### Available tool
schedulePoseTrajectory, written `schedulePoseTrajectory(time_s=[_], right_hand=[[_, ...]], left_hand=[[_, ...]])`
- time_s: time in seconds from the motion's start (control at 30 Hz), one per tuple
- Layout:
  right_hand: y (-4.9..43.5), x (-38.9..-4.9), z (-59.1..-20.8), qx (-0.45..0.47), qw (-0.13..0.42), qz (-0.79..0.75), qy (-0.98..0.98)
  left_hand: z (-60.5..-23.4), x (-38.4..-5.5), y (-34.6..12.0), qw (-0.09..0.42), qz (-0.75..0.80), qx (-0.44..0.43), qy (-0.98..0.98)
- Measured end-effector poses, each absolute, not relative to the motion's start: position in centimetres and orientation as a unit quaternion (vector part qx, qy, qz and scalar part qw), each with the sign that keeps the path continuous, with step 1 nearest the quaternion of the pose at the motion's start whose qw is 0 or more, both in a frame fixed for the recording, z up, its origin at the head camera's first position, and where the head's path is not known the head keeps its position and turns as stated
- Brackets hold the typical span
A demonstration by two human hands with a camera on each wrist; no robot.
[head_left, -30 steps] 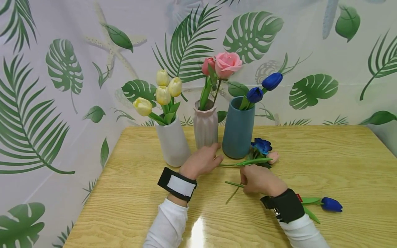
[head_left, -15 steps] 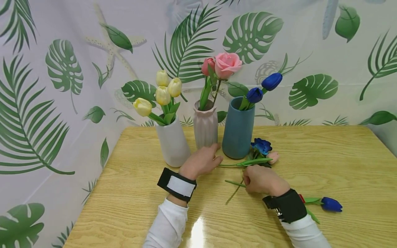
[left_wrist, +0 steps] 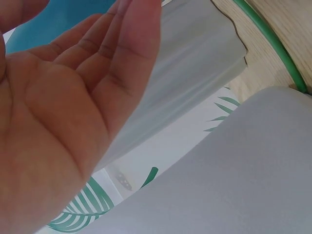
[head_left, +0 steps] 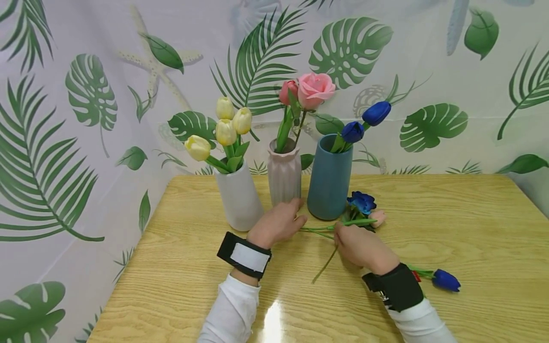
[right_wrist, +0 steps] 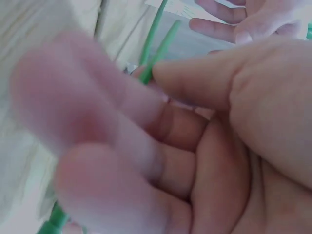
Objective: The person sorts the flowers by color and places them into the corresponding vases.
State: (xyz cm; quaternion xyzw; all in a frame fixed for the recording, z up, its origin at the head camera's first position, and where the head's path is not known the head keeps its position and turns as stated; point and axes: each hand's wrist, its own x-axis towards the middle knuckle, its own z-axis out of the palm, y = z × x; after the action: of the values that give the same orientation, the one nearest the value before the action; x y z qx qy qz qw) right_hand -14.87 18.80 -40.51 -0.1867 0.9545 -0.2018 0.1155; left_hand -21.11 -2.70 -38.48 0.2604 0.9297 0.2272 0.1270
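My right hand [head_left: 364, 247] pinches the green stem [right_wrist: 165, 44] of a blue tulip [head_left: 446, 280] between thumb and fingers. The tulip's head sticks out beyond the wrist strap, low over the table or on it; I cannot tell which. My left hand [head_left: 276, 224] has its fingers extended by the foot of the pale pink ribbed vase [head_left: 285, 174], which holds a pink rose [head_left: 315, 90] and a pink tulip [head_left: 288, 92]. In the left wrist view its palm [left_wrist: 53, 117] holds nothing. Whether the fingertips touch the vase is unclear.
A white vase [head_left: 240, 200] with yellow tulips stands left, a teal vase [head_left: 329, 178] with two blue tulips right. Beside the teal vase lie a blue rose [head_left: 362, 201] and a light pink flower [head_left: 378, 217]. A brownish-green stem [head_left: 324, 266] lies below the right hand.
My right hand has shifted slightly, and the blue tulip it pinches has slid left, its stem end now up near the left fingertips. The left hand stays in place.
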Motion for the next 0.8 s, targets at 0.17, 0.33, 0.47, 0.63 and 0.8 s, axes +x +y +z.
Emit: schedulePoseTrajectory(time_s=[0.17,0.33,0.47,0.63,0.8], right_hand=[[18.3,-14.5,-40.2,-0.173,0.09,-0.171,0.966],[18.0,-14.1,-39.8,-0.119,0.092,-0.236,0.96],[18.3,-13.4,-40.3,-0.077,0.05,-0.278,0.956],[19.8,-12.8,-41.5,-0.037,0.001,-0.341,0.939],[21.8,-13.3,-42.7,0.073,0.035,-0.566,0.821]], left_hand=[[-38.5,-21.2,-2.7,0.126,0.221,0.257,0.932],[-38.6,-21.2,-2.7,0.124,0.218,0.258,0.933],[-38.6,-21.2,-2.8,0.127,0.223,0.257,0.932],[-38.4,-21.2,-2.9,0.129,0.226,0.256,0.931],[-38.4,-21.2,-2.9,0.126,0.223,0.263,0.93]])
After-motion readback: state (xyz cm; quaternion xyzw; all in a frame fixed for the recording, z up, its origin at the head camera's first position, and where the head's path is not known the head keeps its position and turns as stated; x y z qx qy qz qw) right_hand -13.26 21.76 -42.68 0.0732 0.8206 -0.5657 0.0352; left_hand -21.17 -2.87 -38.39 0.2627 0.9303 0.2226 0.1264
